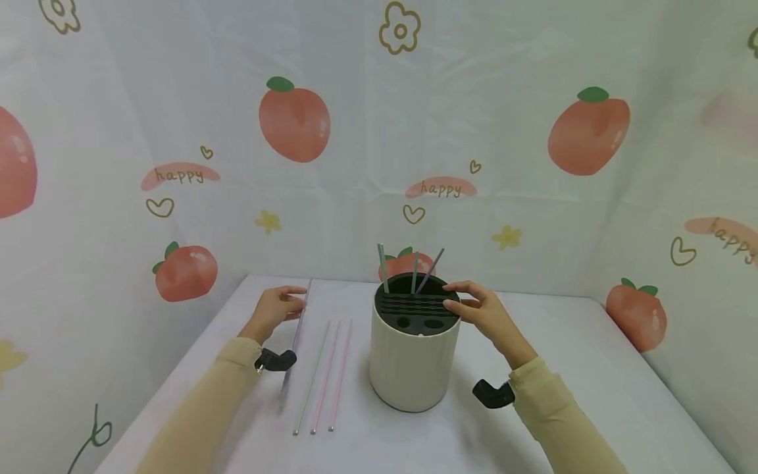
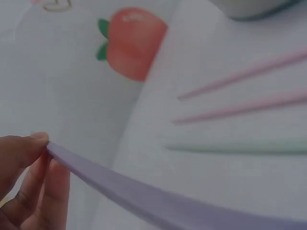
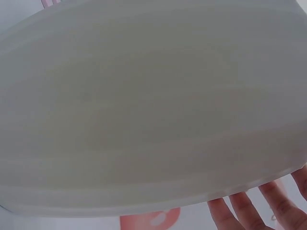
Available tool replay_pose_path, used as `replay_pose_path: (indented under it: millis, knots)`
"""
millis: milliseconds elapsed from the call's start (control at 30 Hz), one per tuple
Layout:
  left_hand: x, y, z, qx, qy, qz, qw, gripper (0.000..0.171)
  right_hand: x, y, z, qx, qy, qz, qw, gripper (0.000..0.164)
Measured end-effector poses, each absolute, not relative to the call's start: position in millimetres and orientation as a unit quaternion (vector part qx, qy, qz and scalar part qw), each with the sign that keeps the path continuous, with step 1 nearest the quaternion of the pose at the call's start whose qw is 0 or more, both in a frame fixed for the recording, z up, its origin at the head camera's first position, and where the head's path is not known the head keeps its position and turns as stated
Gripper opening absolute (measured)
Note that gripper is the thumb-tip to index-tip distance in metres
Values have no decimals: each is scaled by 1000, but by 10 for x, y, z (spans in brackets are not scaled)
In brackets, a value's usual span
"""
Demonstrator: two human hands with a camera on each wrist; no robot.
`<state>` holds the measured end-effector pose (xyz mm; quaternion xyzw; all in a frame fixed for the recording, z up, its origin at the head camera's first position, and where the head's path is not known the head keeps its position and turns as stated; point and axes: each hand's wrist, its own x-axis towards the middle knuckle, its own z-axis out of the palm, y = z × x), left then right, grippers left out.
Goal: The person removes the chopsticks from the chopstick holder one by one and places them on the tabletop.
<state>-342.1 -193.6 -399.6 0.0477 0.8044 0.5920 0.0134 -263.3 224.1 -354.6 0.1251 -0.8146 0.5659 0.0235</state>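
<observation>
My left hand [image 1: 279,309] pinches a slim purple chopstick [image 1: 298,332] by its far end. In the left wrist view the purple chopstick [image 2: 139,191] runs slanting from thumb and fingertips toward the camera. To its right a green chopstick [image 1: 312,376] and two pink chopsticks [image 1: 326,376] lie side by side on the white table. The fingers of my right hand [image 1: 488,319] reach over the right rim of a round cream utensil holder [image 1: 408,368] and rest on it. Its wall fills the right wrist view, where the fingertips are hidden behind the edge.
Several thin chopsticks [image 1: 416,273] stand in the holder's back compartment. Its black insert [image 1: 414,322] has slots across the middle and two round holes in front. A white cloth [image 1: 361,131] printed with fruit hangs behind the table [image 1: 533,395] and at its sides.
</observation>
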Motion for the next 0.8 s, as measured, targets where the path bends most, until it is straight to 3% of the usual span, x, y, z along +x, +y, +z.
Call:
replay_pose_path:
  millis: [233,367,800]
  knots:
    - [-3350,-2004,-4396,4,829,557,56,37,-2640,2243,-3552,125,-815,565,23,42]
    - [-3335,-2007,-4537,-19,839,542,56,35,-2640,2246,-3552,128,-815,565,23,42]
    - [-3347,-1969,-4656,-35,856,512,60,33,-2631,2245,-3533,123,-817,562,21,42]
